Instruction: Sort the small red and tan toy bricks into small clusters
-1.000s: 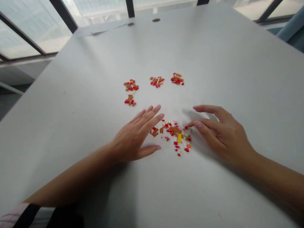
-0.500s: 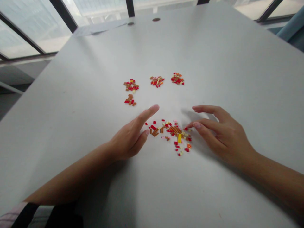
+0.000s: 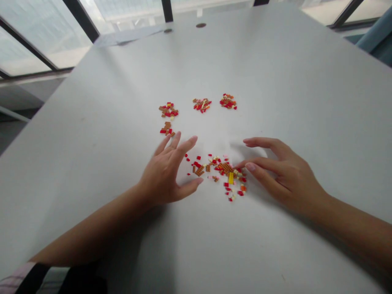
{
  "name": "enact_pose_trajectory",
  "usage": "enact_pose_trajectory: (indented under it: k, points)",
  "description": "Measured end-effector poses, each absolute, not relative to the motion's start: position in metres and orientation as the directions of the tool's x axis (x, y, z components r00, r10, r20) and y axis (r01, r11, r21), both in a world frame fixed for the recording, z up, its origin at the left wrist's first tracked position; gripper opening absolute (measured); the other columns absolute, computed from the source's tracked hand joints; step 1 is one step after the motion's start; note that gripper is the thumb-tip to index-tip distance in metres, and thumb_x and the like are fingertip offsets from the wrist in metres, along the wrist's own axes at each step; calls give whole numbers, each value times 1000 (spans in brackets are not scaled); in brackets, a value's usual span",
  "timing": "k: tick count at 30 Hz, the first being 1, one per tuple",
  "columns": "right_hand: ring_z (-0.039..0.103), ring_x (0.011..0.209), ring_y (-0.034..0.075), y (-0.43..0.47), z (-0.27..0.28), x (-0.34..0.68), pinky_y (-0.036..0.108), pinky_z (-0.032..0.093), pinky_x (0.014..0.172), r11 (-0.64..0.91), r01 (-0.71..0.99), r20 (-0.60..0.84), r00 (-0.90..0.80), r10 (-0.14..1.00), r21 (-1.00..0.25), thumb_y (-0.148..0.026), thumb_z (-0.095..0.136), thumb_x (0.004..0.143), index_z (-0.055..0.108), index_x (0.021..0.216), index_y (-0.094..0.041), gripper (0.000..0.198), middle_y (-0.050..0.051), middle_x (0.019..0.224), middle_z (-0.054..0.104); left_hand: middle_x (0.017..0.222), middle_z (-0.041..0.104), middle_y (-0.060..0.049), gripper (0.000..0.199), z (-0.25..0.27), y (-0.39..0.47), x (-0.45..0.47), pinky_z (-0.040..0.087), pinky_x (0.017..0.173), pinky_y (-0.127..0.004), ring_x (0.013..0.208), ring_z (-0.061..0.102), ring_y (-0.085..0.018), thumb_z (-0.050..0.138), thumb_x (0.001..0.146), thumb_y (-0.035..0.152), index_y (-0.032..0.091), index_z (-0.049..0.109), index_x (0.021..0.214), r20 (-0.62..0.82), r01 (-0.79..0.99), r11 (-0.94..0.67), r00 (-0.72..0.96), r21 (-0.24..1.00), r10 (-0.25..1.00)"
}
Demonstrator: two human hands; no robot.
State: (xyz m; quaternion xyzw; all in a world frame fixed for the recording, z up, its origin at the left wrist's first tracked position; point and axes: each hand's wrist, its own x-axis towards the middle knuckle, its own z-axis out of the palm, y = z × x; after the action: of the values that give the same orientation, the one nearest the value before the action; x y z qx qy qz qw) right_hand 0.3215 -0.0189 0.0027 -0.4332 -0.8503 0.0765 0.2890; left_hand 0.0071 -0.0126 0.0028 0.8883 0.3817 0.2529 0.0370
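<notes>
Small building bricks in red, brown, cream, pink and orange lie in a loose scatter between my hands. Among them are a brown studded plate (image 3: 226, 168) and a yellow brick (image 3: 230, 178). My left hand (image 3: 167, 173) is at the scatter's left side, fingers spread and holding nothing; its thumb reaches toward some brown bricks (image 3: 199, 170). On the right side, my right hand (image 3: 284, 171) has its fingers apart. Its middle finger reaches down to the bricks beside the brown plate, with the index finger raised. I see nothing held in it.
Farther out on the white table (image 3: 275, 81) lie sorted-looking heaps: a left heap (image 3: 168, 110), a smaller one (image 3: 166, 128) just below it, a middle heap (image 3: 202, 105) and a right heap (image 3: 228, 101). Two round table holes are near the windows.
My left hand has spread its fingers wider, its thumb moving away from the index finger toward the bricks. My right hand has shifted slightly left, its middle finger now nearer the brown plate.
</notes>
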Motion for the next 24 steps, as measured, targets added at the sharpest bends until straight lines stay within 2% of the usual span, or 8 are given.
enact_pose_trajectory:
  k: [3,5,9,12,15,19,21,24]
  points:
    - [71,122,31,-19,1,321,53,58,105,622,680,432,-462,774,-387,-40,57,107,84,111,-34,28,11,138,71,140,73,-19,63,5,-13,9,41,128,-60,151,53,-39,65,95,45,15,51,150,485,713,-669,519,209,704]
    - [69,127,32,-19,-5,320,54,56,107,627,685,453,-456,766,-371,-39,54,108,82,121,-34,31,12,141,69,132,78,-15,57,5,-14,10,40,128,-62,146,59,-37,66,95,45,17,56,144,530,737,-654,491,171,691]
    - [61,139,37,-18,-16,317,61,53,109,662,705,457,-515,725,-256,-40,46,110,74,139,-33,41,16,154,59,115,84,-11,46,3,-16,11,34,131,-68,131,72,-36,67,95,39,19,63,136,576,730,-672,499,123,648]
    - [54,147,39,-18,-18,315,65,50,113,677,713,419,-567,709,-182,-41,44,110,71,144,-31,44,20,160,54,116,84,-11,45,1,-17,10,33,131,-70,125,75,-36,70,94,35,19,66,135,560,695,-705,531,141,636]
    - [52,149,37,-19,-16,316,66,45,117,690,695,406,-582,705,-202,-40,44,110,71,143,-34,43,17,162,52,125,82,-10,49,2,-16,9,33,132,-66,131,72,-34,70,95,28,21,63,143,506,621,-759,600,193,620]
    - [56,145,36,-19,-13,317,64,45,118,679,674,433,-539,722,-292,-39,47,109,72,142,-35,42,15,160,56,138,76,-12,54,4,-14,8,32,134,-62,149,57,-32,64,98,22,21,57,151,433,541,-805,682,243,589]
    - [57,143,37,-18,-13,318,63,47,116,662,681,427,-522,738,-313,-39,47,108,72,142,-33,42,16,158,58,140,75,-11,55,5,-14,8,32,134,-61,153,52,-31,63,98,21,21,56,153,423,537,-805,688,250,590]
    - [59,142,36,-18,-14,317,61,49,114,671,677,437,-526,729,-302,-39,47,109,73,140,-31,41,17,155,59,136,77,-10,53,6,-14,8,34,133,-59,151,55,-30,63,97,19,23,57,150,462,561,-795,656,231,597]
